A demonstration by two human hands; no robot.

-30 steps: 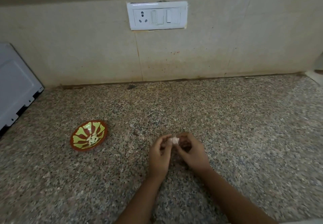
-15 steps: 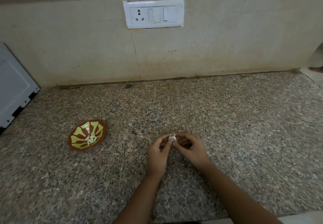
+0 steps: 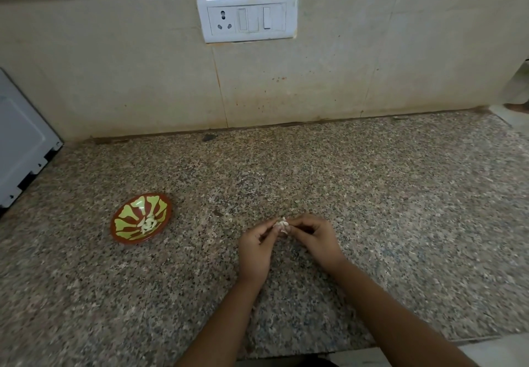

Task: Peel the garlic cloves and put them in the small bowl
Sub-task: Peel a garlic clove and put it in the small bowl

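Hardly anything has shifted: above the speckled bench [image 3: 372, 195] the left hand [image 3: 254, 248] and right hand [image 3: 315, 240] still meet. Well left of the fingers [image 3: 270, 227] sits the small bowl [image 3: 130, 219], with peeled cloves [image 3: 148, 224] in it. Both hands' fingers are clamped on one garlic clove [image 3: 282, 225], pinched between the fingertips.

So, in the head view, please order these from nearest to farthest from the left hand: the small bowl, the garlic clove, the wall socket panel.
1. garlic clove: pinched at the fingertips of the left hand, just ahead of it.
2. small bowl: on the counter, off to the left.
3. wall socket panel: farthest, high up at the back.
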